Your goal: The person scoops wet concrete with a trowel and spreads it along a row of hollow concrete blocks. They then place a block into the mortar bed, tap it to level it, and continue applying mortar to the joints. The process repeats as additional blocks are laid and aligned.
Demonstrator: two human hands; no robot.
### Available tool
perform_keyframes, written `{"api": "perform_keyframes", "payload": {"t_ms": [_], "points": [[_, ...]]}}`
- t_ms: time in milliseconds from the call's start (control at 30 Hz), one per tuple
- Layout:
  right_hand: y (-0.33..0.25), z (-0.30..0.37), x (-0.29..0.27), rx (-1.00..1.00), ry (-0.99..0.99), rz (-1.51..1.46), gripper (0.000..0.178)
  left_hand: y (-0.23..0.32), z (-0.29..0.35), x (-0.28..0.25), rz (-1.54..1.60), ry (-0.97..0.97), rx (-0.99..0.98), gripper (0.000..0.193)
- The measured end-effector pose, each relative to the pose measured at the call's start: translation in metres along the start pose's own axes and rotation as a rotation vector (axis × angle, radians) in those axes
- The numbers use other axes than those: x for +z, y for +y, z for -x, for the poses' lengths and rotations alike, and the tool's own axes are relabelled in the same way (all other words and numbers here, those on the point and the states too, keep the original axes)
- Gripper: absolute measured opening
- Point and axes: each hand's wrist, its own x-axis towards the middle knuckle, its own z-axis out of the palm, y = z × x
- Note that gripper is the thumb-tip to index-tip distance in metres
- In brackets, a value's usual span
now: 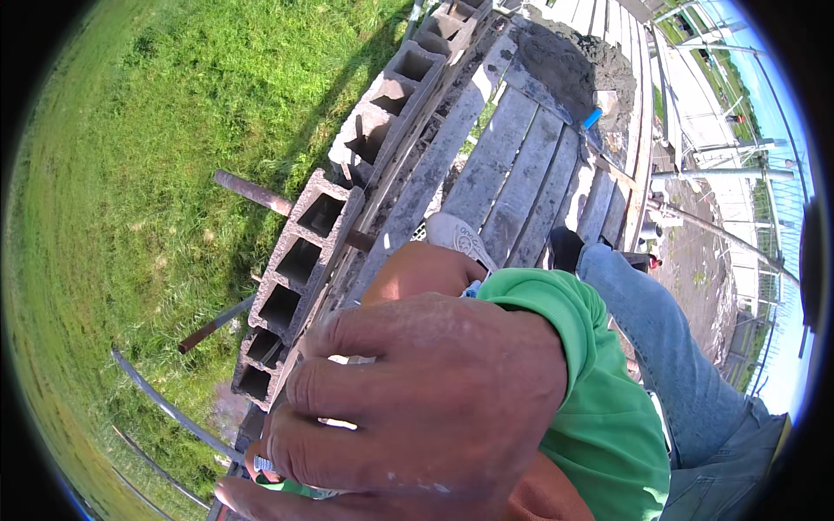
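Observation:
Close to the camera, my right hand point(417, 391) fills the lower middle, back side up, coming out of a green sleeve point(599, 408). Its fingers point left, bent and spread, with light between some of them. Nothing shows in its grasp, though the palm is hidden. Just beyond it lies a patch of bare skin point(421, 271), mostly covered; I cannot tell whether it is my left hand. A small grey-blue piece point(262, 464) peeks out past the fingers at lower left. Nearest the hand runs a row of hollow concrete blocks point(291, 304) along the plank edge.
Grey planks point(499, 165) form a platform, with wet mortar point(560, 74) and a blue-handled tool point(592, 119) at its far end. A white shoe point(456, 236) and a jeans leg point(660, 321) are near. Rusty pipes point(252, 191) jut over grass point(174, 174) on the left.

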Motion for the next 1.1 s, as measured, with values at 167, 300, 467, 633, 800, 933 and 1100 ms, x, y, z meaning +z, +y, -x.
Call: {"api": "perform_keyframes", "payload": {"t_ms": [167, 300, 467, 633, 800, 933, 1100], "points": [[0.014, 0.036, 0.04, 0.328, -0.545, -0.088, 0.042, -0.008, -0.015, -0.002, 0.165, -0.072, -0.198, 0.054], [0.045, 0.069, 0.061, 0.345, -0.87, -0.016, 0.023, 0.004, -0.051, 0.001, 0.25, -0.144, -0.414, 0.052], [0.076, 0.073, 0.065, 0.414, -0.268, -0.16, 0.02, 0.035, -0.069, 0.008, 0.413, -0.124, -0.328, 0.041], [0.065, 0.079, 0.083, 0.288, -0.446, -0.231, 0.025, 0.009, -0.029, 0.008, 0.169, 0.085, -0.405, 0.04], [0.069, 0.082, 0.103, 0.145, -0.262, -0.213, 0.022, -0.061, -0.004, -0.001, -0.24, 0.352, -0.464, 0.04], [0.074, 0.082, 0.104, 0.264, -0.336, -0.28, 0.02, -0.106, -0.006, 0.01, -0.601, 0.556, -0.523, 0.041], [0.077, 0.071, 0.077, 0.231, -0.409, -0.221, 0.019, -0.148, -0.002, 0.023, -0.798, 0.677, -0.567, 0.042]]}}
